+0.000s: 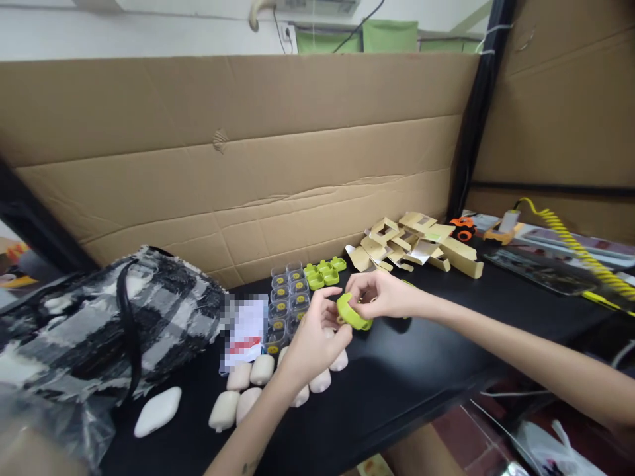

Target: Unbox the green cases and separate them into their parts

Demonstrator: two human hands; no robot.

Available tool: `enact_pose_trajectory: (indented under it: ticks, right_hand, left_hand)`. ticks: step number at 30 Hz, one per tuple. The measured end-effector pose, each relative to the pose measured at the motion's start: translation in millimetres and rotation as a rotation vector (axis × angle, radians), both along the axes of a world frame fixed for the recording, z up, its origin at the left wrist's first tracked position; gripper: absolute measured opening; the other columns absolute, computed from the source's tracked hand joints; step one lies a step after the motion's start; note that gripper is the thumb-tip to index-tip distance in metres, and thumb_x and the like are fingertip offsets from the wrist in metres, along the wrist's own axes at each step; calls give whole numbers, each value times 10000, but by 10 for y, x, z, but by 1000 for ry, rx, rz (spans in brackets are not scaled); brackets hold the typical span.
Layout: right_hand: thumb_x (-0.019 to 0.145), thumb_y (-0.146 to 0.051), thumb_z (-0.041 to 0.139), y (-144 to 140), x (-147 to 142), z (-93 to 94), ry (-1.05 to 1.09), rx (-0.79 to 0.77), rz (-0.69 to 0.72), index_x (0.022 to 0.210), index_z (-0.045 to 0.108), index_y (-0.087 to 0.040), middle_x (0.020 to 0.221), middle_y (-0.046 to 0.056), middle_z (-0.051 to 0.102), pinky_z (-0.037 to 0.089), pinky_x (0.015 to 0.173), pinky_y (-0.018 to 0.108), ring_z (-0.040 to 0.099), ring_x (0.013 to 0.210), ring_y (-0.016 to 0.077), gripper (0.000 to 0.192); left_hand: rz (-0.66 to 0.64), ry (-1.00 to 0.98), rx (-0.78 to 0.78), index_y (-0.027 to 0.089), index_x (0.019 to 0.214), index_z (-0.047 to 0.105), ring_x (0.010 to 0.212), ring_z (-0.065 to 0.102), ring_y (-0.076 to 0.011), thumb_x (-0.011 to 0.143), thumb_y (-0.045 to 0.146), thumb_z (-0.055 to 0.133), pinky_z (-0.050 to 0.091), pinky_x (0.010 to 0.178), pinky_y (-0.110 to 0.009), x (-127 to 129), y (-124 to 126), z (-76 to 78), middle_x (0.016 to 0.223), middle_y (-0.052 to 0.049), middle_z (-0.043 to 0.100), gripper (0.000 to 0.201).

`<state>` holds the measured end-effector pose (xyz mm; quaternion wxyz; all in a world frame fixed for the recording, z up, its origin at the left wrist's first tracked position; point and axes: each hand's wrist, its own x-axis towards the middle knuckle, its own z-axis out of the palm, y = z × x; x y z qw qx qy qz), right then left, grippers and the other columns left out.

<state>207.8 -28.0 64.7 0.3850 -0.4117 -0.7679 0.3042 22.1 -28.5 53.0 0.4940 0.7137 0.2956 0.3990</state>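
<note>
Fingers of left hand (pixel 312 337) & right hand (pixel 380 294) pinch a lime-green plastic case (pixel 353 312) between them, above black bench (pixel 421 370), w/ cream cases (pixel 248 390) near-left.

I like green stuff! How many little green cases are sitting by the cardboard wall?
4, though blur makes it uncertain: green cases clustered beside the clear boxes. Another green piece is held between the left hand and right hand.

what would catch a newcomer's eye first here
The left hand and right hand meet mid-table on a lime green part. Behind them stand clear cases, more green parts and a heap of folded card boxes; a yellow coiled cable runs along the right.
</note>
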Motion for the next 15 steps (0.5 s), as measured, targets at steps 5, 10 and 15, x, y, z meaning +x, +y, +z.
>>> enact_pose_trajectory:
  ticks: [5,10,15]
  right_hand:
    - [669,-185,566,121,87,68,38,114,-24,660,575,-175,776,10,597,497,667,268,597,693,134,16]
    - [701,-153,505,207,444,81,9,283,-195,658,524,-197,845,29,561,476,767,335,567,813,167,64]
    - [688,-143,595,255,654,-65,-275,299,-195,653,607,-192,755,23,597,445,775,374,575,749,191,61]
  left_hand:
    - [-104,70,-21,202,1063,483,854,639,-172,676,193,698,509,760,-312,155,132,148,981,-51,626,442]
    - [32,160,76,206,894,450,719,609,-139,597,142,740,484,664,-271,253,508,236,799,33,587,421]
    - [152,251,129,179,1133,451,799,607,-149,695,130,705,500,701,-290,466,1041,262,932,-15,602,509]
